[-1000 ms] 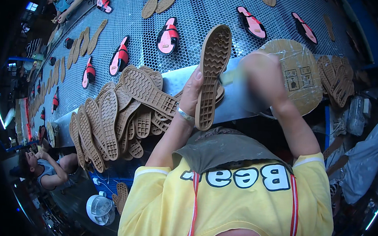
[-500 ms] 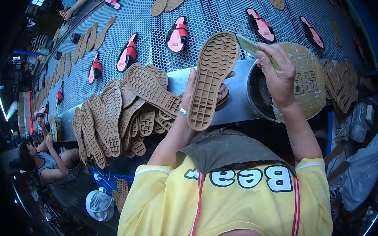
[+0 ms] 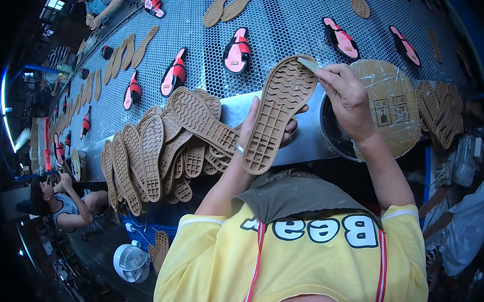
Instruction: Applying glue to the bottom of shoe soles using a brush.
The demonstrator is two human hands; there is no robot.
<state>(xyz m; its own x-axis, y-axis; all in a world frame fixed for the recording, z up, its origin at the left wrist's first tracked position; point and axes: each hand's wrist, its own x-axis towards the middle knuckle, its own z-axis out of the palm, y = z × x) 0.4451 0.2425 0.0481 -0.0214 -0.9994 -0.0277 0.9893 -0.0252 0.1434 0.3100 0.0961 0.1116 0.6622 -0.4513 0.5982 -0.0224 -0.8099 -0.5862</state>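
Note:
My left hand (image 3: 249,121) is closed round a tan shoe sole (image 3: 280,112), its thumb along the left edge and its fingers at the right edge. The sole's wavy, gridded side shows, with the toe end up and away from me. My right hand (image 3: 349,101) pinches a flat pale-green tool (image 3: 309,65) whose kind I cannot make out. Its tip lies against the sole's toe end. Below the right hand stands a round dark pot (image 3: 332,128), partly covered by a yellowish-brown board (image 3: 391,107) wrapped in film.
A heap of tan soles (image 3: 152,156) lies left on the metal ledge (image 3: 303,146); more soles (image 3: 438,113) lie right. Pink-and-red sandals (image 3: 237,54) sit on the perforated conveyor (image 3: 283,20). A small white fan (image 3: 131,262) stands lower left. Co-workers (image 3: 72,201) are at the left.
My right hand has moved down and left, tilting the green tool so its tip meets the sole's toe end. The sole leans slightly more right. The whole view has shifted a little.

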